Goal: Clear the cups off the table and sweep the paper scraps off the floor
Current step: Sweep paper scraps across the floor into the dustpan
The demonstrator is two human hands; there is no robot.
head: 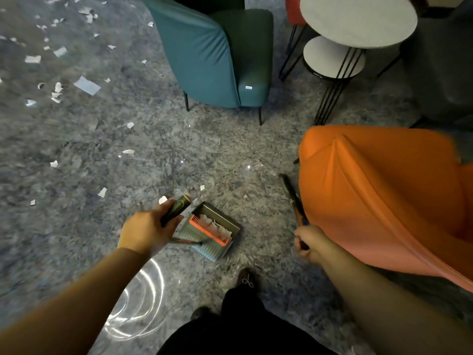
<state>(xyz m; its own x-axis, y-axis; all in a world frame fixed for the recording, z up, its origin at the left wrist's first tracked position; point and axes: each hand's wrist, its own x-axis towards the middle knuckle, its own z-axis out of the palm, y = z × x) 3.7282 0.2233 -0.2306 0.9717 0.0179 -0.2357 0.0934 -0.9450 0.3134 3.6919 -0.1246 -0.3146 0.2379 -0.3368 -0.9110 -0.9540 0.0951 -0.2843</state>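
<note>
Gripping the dustpan handle (176, 210), the left hand (146, 230) keeps the dustpan (213, 230) low to catch scraps. The right hand (308, 242) grips the broom handle (294, 201) for sweeping

Floor (158, 139): mottled grey-blue carpet with a stone-like pattern, filling most of the view.
Teal armchair (202, 57): stands at top centre on thin dark legs, its back turned toward the camera; a small white label sits low on its side.
Orange armchair (384, 196): at the right, close to the camera, its smooth cover creased.
Round tables (358, 19): two pale grey tops on black wire legs, at upper right; the larger one overlaps the smaller, lower one (330, 60).
Red seat (294, 11): partly visible behind the tables.
Dark chair (445, 73): grey-black, at far right edge.
Light: dim and even; a bright curved glare mark (138, 303) at the bottom.
</note>
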